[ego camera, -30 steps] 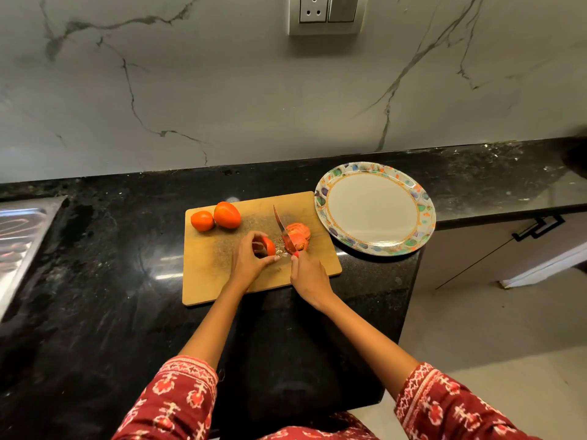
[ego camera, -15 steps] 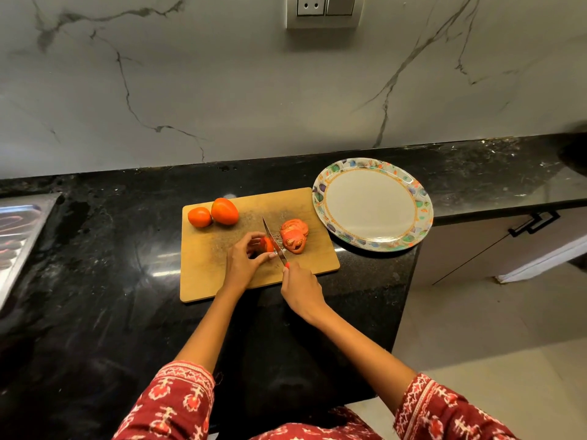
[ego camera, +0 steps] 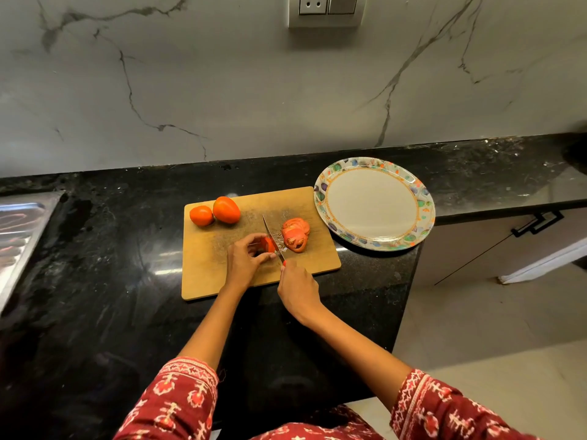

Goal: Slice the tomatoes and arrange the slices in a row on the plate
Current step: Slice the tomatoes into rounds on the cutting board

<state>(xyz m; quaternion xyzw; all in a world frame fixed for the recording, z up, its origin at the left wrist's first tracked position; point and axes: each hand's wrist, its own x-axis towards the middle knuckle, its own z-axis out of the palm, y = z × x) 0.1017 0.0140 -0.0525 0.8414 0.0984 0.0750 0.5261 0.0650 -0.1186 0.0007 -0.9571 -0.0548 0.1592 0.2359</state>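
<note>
A wooden cutting board lies on the black counter. My left hand grips the remaining piece of a tomato on the board. My right hand grips a knife whose blade stands against the cut face of that piece. Several cut slices lie in a pile just right of the blade. Two whole tomatoes sit at the board's far left corner. A white plate with a coloured rim sits to the right of the board with nothing on it.
The black counter ends at a corner just right of the board, with floor beyond. A steel sink drainboard lies at the far left. A wall socket sits on the marble backsplash. Cabinet handles show under the right counter.
The knife moved left from the slice pile to the tomato piece in my left hand and now stands against it. The view shifted slightly.
</note>
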